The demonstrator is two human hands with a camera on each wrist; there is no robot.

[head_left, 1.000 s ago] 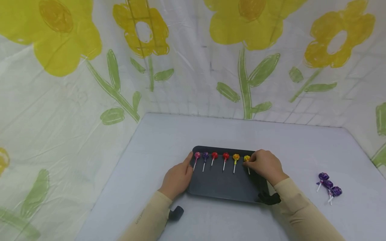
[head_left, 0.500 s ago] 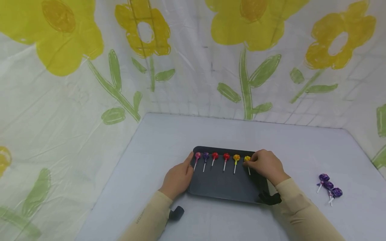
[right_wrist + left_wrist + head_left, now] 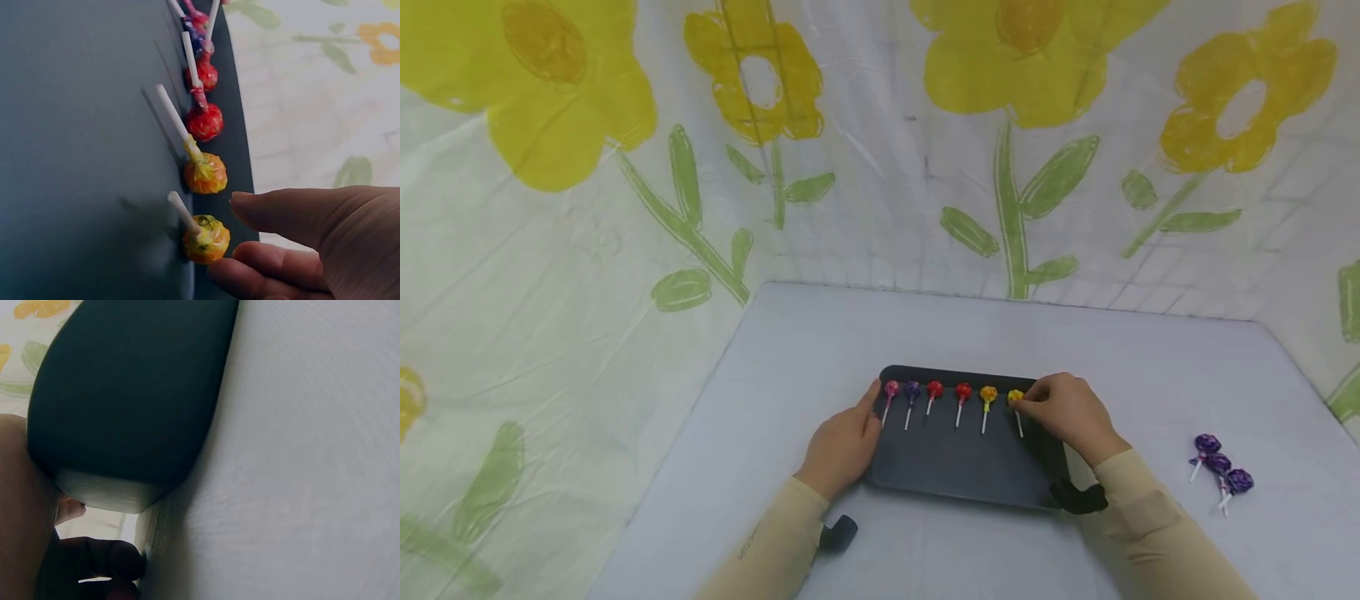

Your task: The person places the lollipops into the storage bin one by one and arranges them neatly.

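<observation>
A dark baking tray [image 3: 955,467] lies on the white table with a row of wrapped lollipops along its far side: pink [image 3: 891,390], purple [image 3: 912,390], two red, orange-yellow [image 3: 988,394] and yellow [image 3: 1016,397]. My left hand [image 3: 842,442] holds the tray's left edge; in the left wrist view the tray [image 3: 131,387] hides part of that hand. At the far right corner, my right hand [image 3: 1070,412] is beside the last yellow lollipop. In the right wrist view, the thumb stands apart from this lollipop [image 3: 206,240], with the other fingertips close to its head; contact is unclear.
Three purple lollipops [image 3: 1219,463] lie together on the table to the right of the tray. Black wrist devices show at both sleeves, the left one [image 3: 838,533] near the table. A white flower-printed curtain [image 3: 880,167] stands behind the table.
My right hand has shifted slightly to the right, uncovering a little more of the last yellow lollipop. The left hand and the tray have stayed nearly in place.
</observation>
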